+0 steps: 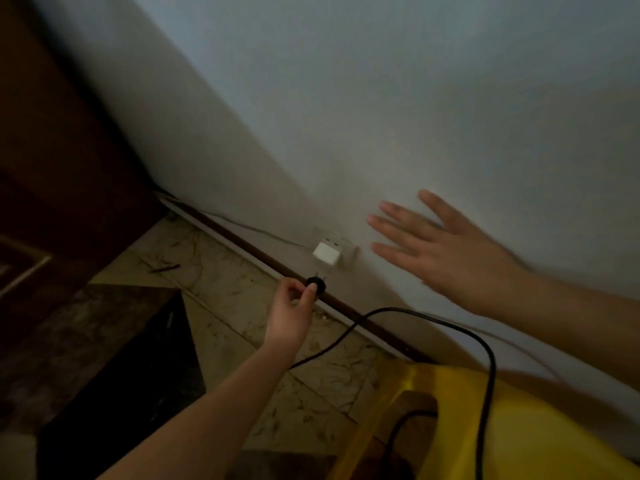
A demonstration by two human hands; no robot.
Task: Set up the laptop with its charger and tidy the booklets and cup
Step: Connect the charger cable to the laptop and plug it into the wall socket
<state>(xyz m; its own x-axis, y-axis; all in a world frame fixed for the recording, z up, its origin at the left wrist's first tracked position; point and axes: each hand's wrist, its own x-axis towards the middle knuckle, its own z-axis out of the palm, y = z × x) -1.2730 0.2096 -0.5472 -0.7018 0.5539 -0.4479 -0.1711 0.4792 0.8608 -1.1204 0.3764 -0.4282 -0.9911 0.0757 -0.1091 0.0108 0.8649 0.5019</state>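
Yellow chair (pixel 526 431) is nearest, lower right, with the black cord (pixel 486 358) draped over it.

Head view, dim, right side blurred.

Left hand (pixel 289 313): the plug (pixel 316 284) is pinched between thumb and curled fingertips, and its prongs appear to be aimed at the wall (pixel 346 116). The cord is trailed back below the wrist, then looped up and over the chair.

Right hand (pixel 446 251): fingers are straight and spread, and nothing is held. Contact with the wall cannot be told.

White adapter (pixel 327 253) is seated low on the wall, just beyond the left fingertips and just short of the right ones. The plug is near it, not yet inserted.

Step judged: the charger plug is to be seated. Prongs should be lined up with the slots first, then pushed straight in. Grip is best kept on the plug body, not the cord. The adapter could be steadied by the right hand. Slack should be left in the cord.

Plug: small, round, matt black. Cord: thick, and judged fairly stiff from its loops. Laptop, booklets and cup are not in view.
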